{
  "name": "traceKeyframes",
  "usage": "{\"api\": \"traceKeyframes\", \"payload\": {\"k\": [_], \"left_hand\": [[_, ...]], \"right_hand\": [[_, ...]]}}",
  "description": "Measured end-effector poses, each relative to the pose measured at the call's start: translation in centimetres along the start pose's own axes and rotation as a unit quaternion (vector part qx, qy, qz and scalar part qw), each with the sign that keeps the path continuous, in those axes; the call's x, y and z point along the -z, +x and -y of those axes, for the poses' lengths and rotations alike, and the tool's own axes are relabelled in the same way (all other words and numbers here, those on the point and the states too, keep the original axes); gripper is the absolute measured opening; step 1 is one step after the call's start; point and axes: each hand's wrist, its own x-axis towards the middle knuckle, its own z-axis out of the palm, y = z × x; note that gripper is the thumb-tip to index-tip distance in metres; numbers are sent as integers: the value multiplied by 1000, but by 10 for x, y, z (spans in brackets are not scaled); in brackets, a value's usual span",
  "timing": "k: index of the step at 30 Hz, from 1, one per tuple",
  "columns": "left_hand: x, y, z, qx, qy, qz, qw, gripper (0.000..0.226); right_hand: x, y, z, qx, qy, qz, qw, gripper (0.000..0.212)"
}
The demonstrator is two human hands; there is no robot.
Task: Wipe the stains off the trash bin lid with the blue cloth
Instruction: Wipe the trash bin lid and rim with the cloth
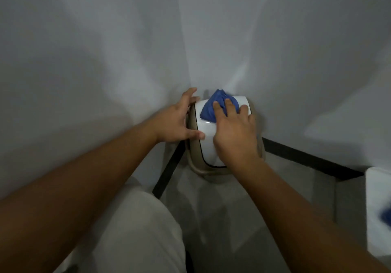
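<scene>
A small trash bin stands in the corner where two white walls meet, with a glossy white lid [206,139] set in a beige rim [191,162]. A crumpled blue cloth [211,107] lies on the far part of the lid. My right hand [234,133] presses flat on the cloth, fingers spread over it. My left hand [177,120] grips the lid's left edge, thumb on top and fingers around the far corner. No stains can be made out on the lid.
White walls close in on the left and behind the bin, with a black skirting strip [306,158] along the grey floor [232,209]. A white object [376,209] with a blue patch sits at the right edge. My light trouser leg [131,230] fills the bottom left.
</scene>
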Motion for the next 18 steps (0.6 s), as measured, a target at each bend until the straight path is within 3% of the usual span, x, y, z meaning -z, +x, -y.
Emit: {"api": "traceKeyframes", "payload": {"k": [5, 7, 9, 12, 14, 18], "left_hand": [[5, 4, -2, 6, 24, -5, 1000, 130], [5, 5, -5, 10, 22, 3, 1000, 132], [4, 4, -7, 15, 16, 3, 1000, 134], [5, 2, -9, 17, 1, 2, 1000, 128], [4, 0, -11, 22, -1, -9, 1000, 122], [-1, -5, -15, 24, 5, -57, 998, 94]], "right_hand": [[-8, 11, 20, 167, -56, 4, 984, 56], [-13, -5, 7, 199, -79, 29, 976, 66], [-13, -15, -17, 169, -114, 41, 978, 77], [3, 2, -46, 72, -137, 0, 988, 61], [15, 33, -52, 18, -118, 12, 993, 50], [24, 91, -29, 59, -5, 151, 987, 39]]}}
